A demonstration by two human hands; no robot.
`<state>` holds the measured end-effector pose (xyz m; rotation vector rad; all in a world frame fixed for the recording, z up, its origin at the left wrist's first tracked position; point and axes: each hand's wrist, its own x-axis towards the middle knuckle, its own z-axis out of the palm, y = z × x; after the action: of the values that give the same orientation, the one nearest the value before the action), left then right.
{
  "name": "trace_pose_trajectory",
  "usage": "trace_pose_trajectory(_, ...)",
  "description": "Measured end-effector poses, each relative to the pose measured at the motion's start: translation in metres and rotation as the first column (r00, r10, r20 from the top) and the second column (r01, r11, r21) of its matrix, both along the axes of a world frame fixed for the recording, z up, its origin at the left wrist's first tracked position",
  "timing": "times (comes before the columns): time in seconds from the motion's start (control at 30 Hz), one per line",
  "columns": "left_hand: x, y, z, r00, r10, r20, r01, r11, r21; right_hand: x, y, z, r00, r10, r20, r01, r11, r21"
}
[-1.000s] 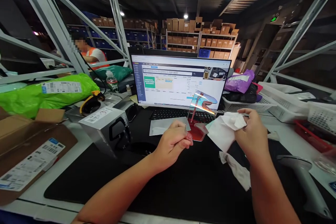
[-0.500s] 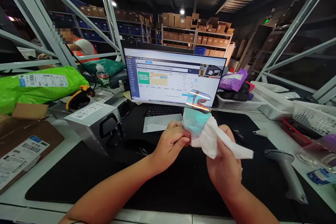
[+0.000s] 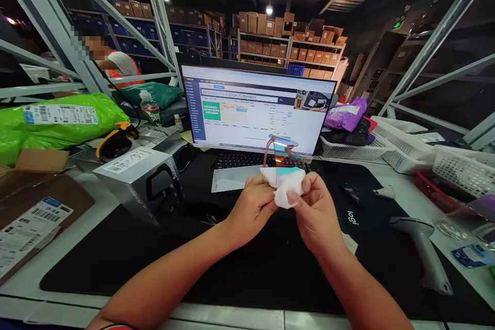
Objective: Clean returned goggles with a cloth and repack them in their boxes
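Observation:
Above the black desk mat, my left hand [image 3: 252, 205] is closed around the lower edge of what look like sunglasses with a mirrored, orange-and-teal lens [image 3: 285, 145]. A thin reddish temple shows at their left side. My right hand [image 3: 317, 212] pinches a crumpled white tissue [image 3: 289, 188] against the lens, so the tissue covers its lower part. Both hands are close together, and the left fingertips are partly hidden behind the tissue. Just behind them lie a shallow white box part [image 3: 230, 179] and a black keyboard [image 3: 237, 160].
A monitor [image 3: 247, 113] stands behind the hands. On the left are a silver box [image 3: 133, 178], ski goggles [image 3: 116, 144], a green parcel [image 3: 58, 118] and a cardboard box [image 3: 42, 211]. To the right lie a mouse [image 3: 350, 194], a barcode scanner [image 3: 423, 255] and white baskets [image 3: 402, 152]. A person [image 3: 119, 64] is beyond the frame.
My right hand has moved left and up towards my left hand. The tissue is now bunched against the lens instead of trailing to the right, and the glasses have turned, showing a temple.

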<state>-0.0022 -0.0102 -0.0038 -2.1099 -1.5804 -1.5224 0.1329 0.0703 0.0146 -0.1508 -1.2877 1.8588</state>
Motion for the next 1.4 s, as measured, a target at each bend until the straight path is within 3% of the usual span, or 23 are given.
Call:
trace_pose_trajectory(0.1,0.003,-0.002,0.002,0.999,0.018,-0.052,-0.018,1.000,-0.004,0.000,0.001,0.001,0.997,-0.071,-0.001,0.071,0.997,-0.039)
trace_pose_trajectory(0.3,0.006,-0.005,0.004,0.991,0.061,-0.121,-0.058,0.998,0.024,0.009,0.010,0.007,0.994,-0.060,0.093,0.063,0.998,-0.026)
trace_pose_trajectory(0.7,0.004,-0.009,0.009,0.956,0.151,-0.250,-0.117,0.982,0.146,0.027,0.022,0.021,0.931,-0.177,0.319,0.108,0.969,0.223)
trace_pose_trajectory(0.9,0.006,-0.010,0.009,0.952,0.157,-0.264,-0.121,0.982,0.147,0.037,0.037,0.025,0.911,-0.050,0.410,-0.072,0.958,0.277)
trace_pose_trajectory(1.1,-0.001,-0.015,0.013,0.974,0.212,-0.079,-0.193,0.962,0.193,0.063,0.050,0.033,0.827,-0.053,0.559,-0.226,0.880,0.418)
trace_pose_trajectory(1.27,-0.008,-0.016,0.017,0.971,0.232,0.064,-0.241,0.944,0.227,0.066,0.055,0.033,0.900,-0.131,0.415,-0.038,0.927,0.374)
trace_pose_trajectory(1.4,-0.005,-0.015,0.015,0.976,0.190,0.105,-0.209,0.954,0.215,0.055,0.053,0.026,0.935,-0.118,0.335,-0.013,0.931,0.365)
